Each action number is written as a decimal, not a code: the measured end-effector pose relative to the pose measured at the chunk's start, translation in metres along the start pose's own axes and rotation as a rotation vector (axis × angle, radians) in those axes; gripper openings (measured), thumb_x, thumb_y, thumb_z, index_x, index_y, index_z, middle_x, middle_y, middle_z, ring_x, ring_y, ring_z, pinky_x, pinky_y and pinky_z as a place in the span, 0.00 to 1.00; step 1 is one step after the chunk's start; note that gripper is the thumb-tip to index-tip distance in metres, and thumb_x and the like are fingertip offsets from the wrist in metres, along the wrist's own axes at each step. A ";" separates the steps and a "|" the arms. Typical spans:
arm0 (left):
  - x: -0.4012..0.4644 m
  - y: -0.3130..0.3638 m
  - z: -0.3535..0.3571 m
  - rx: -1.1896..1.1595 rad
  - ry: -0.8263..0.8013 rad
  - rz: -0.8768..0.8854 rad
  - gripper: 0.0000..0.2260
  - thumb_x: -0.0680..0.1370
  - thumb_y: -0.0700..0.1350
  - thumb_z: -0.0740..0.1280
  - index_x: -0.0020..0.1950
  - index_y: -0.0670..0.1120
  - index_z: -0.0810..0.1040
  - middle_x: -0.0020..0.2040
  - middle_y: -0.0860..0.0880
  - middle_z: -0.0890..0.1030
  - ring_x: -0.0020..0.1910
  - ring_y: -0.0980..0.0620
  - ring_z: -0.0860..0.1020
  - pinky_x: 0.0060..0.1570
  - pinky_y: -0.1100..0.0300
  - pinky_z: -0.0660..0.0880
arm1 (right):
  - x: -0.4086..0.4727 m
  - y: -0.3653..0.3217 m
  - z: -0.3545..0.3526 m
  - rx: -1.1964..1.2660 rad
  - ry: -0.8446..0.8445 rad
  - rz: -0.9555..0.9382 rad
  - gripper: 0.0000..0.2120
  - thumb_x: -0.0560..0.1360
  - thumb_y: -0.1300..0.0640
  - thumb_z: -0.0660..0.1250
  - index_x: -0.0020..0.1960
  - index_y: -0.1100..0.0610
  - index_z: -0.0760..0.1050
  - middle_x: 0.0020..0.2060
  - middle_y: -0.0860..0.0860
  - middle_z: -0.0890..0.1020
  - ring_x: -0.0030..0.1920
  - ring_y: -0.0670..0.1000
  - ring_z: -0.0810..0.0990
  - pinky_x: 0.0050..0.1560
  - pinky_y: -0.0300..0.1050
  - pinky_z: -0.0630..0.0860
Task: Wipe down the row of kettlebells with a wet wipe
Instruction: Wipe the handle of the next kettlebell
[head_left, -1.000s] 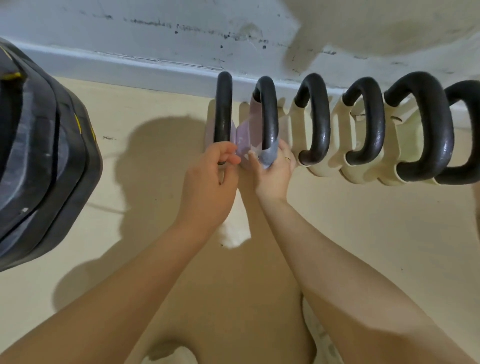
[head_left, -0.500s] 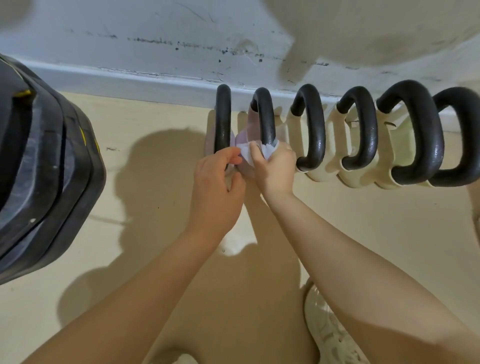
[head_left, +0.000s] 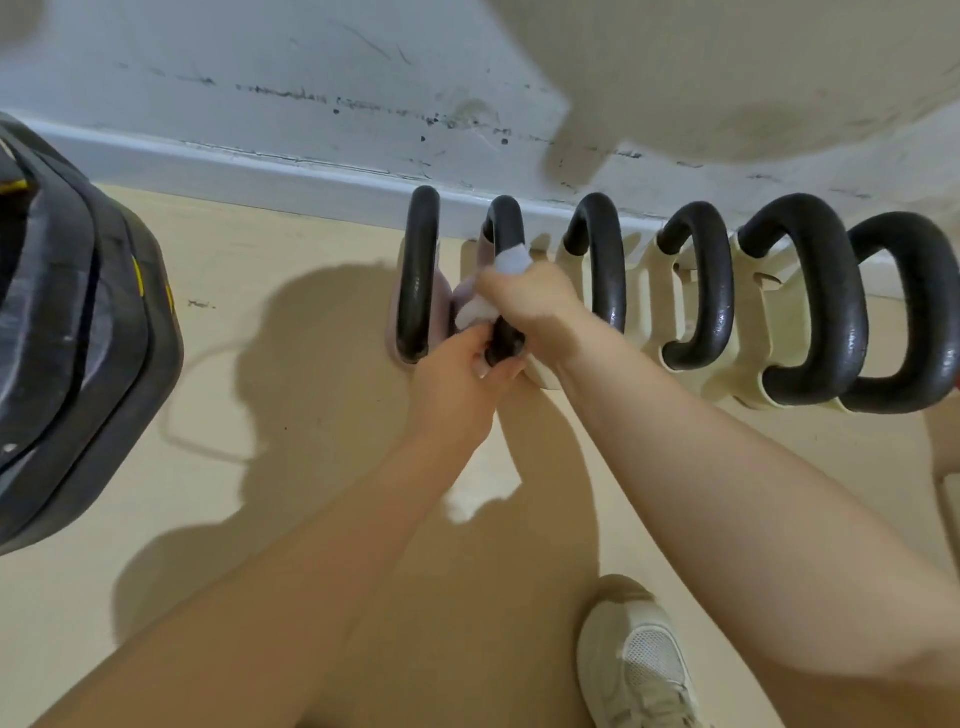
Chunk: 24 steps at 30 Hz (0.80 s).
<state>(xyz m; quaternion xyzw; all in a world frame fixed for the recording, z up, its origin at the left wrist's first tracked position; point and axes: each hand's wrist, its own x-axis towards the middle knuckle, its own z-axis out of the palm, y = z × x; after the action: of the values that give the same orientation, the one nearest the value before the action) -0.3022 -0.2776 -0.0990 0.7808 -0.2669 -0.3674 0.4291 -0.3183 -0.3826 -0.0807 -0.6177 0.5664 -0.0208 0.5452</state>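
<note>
**Wipe climbs the second handle**

The right hand (head_left: 530, 301) has slid up the second black iron kettlebell handle (head_left: 506, 228), fingers curled around it with the crumpled white wet wipe (head_left: 511, 260) bunched between palm and metal, poking out above the knuckles. The left hand (head_left: 457, 379) grips the handle's lower end, just below.

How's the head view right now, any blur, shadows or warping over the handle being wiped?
Head view: the right hand and wet wipe are motion-blurred on the second handle; the left hand is sharper. The arms throw hard shadows on the floor. Glossy highlights show on the right-side handles. Wide-angle bending curves the baseboard.
</note>
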 end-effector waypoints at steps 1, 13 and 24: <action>0.002 -0.002 0.002 0.013 0.023 -0.006 0.09 0.74 0.46 0.68 0.53 0.45 0.79 0.41 0.53 0.77 0.37 0.58 0.73 0.37 0.71 0.68 | 0.006 -0.007 -0.002 0.002 0.013 -0.007 0.05 0.73 0.59 0.61 0.44 0.59 0.73 0.34 0.52 0.80 0.40 0.53 0.78 0.43 0.47 0.78; 0.008 -0.004 0.001 -0.014 0.035 -0.039 0.04 0.73 0.39 0.65 0.39 0.40 0.76 0.38 0.44 0.77 0.35 0.50 0.72 0.36 0.61 0.68 | -0.006 0.029 0.013 0.091 0.120 -0.150 0.15 0.74 0.53 0.63 0.42 0.66 0.76 0.36 0.62 0.82 0.41 0.63 0.82 0.44 0.60 0.80; -0.017 0.003 -0.017 -0.108 0.161 -0.155 0.14 0.78 0.39 0.57 0.62 0.47 0.72 0.58 0.50 0.77 0.55 0.51 0.75 0.51 0.62 0.69 | -0.023 0.087 0.018 -0.558 0.100 -0.355 0.29 0.80 0.51 0.57 0.75 0.61 0.50 0.66 0.60 0.63 0.67 0.59 0.60 0.63 0.49 0.67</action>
<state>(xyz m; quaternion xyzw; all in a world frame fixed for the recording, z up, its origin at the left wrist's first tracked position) -0.2991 -0.2588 -0.0847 0.8018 -0.1503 -0.3494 0.4609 -0.3740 -0.3338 -0.1353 -0.8304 0.4599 0.0099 0.3144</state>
